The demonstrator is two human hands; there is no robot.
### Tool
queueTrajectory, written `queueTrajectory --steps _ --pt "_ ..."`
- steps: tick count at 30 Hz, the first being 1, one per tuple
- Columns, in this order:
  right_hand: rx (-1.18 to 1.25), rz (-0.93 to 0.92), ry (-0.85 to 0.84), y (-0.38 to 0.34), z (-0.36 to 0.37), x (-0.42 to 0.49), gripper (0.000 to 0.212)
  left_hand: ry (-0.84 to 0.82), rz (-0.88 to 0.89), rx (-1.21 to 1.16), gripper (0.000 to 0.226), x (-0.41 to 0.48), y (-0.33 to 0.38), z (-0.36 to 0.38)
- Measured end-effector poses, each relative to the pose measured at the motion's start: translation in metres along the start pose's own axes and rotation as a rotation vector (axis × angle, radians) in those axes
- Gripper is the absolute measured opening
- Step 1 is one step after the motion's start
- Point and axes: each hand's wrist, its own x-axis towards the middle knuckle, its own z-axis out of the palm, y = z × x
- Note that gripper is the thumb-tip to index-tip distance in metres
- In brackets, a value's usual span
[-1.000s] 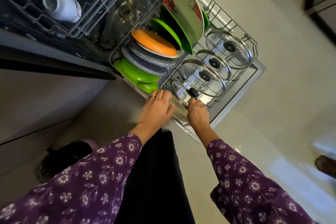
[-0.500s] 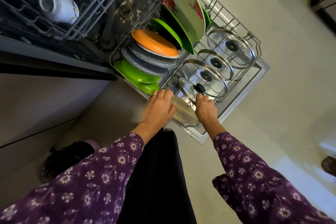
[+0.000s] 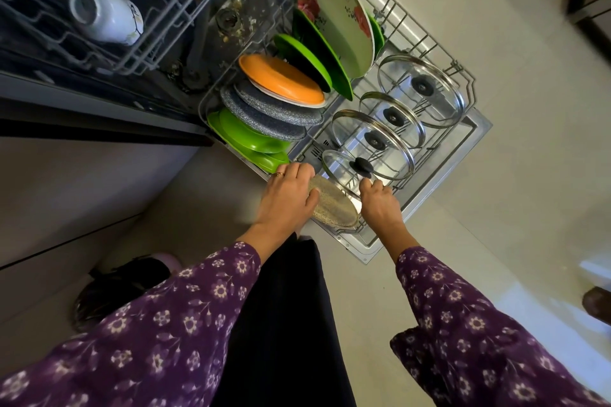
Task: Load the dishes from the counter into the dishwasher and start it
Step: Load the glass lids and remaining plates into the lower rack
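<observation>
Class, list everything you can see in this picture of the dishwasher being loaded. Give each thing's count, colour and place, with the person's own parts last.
glass lids: four, clear with black knobs, right side of the lower rack
floral plate: one, white with red flowers, rear of the rack
green plates: several, green, front left and beside the floral plate
orange plate: one, orange, left row
grey plates: two, speckled grey, between orange and green
beige plate: one, speckled beige, front edge
mugs: two, white, upper rack
sleeves: two, purple floral
left hand: grips the beige plate
right hand: fingers at the smallest lid's rim
</observation>
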Motion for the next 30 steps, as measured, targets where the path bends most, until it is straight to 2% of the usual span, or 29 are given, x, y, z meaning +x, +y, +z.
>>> queueTrajectory --steps 7,15,21,27,30 --pt "0.025 0.002 -0.018 0.001 0.003 0.012 0.03 -0.003 -0.009 0.001 0.021 0.002 -0.002 0.005" --pt "0.044 0.024 -0.024 0.017 0.003 0.025 0.045 0.0 0.007 0.0 0.022 0.005 0.005 0.012" --pt "0.052 0.04 -0.007 0.019 0.005 0.03 0.044 0.005 0.019 0.013 0.021 0.004 0.008 0.013" --pt "0.175 0.173 0.015 0.015 -0.001 0.025 0.037 -0.01 0.026 0.023 0.021 -0.002 0.014 0.008" --pt "0.173 0.225 0.053 0.012 -0.009 0.016 0.04 -0.008 0.041 0.03 0.021 -0.004 0.018 0.0"
